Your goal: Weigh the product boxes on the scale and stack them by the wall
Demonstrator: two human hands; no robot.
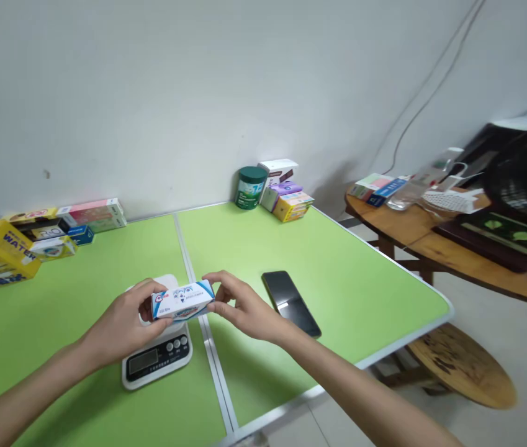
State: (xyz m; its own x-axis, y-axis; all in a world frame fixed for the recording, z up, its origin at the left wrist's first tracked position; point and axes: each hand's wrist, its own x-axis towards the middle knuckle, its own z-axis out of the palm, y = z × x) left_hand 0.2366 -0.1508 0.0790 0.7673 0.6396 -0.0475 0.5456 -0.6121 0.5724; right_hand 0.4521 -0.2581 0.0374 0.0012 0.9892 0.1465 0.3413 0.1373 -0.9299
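Observation:
A small white-and-blue carton (184, 300) is held level between my two hands, above a white digital kitchen scale (170, 367). My left hand (126, 320) grips its left end, fingers behind and thumb along the lower front edge. At the right end, my right hand (239, 304) pinches the carton between thumb and fingers. The scale's display and buttons show below the carton; much of its weighing plate is hidden by the carton and my left hand. A black smartphone (291, 302) lies face up to the right of my right hand.
Along the wall at left stand several boxes, including a yellow box (2, 252) and a pink box (98, 214). A green tub (250, 188) and stacked small boxes (293, 206) are at the back. To the right are a wooden table (403, 230) with clutter and a wooden stool (465, 366).

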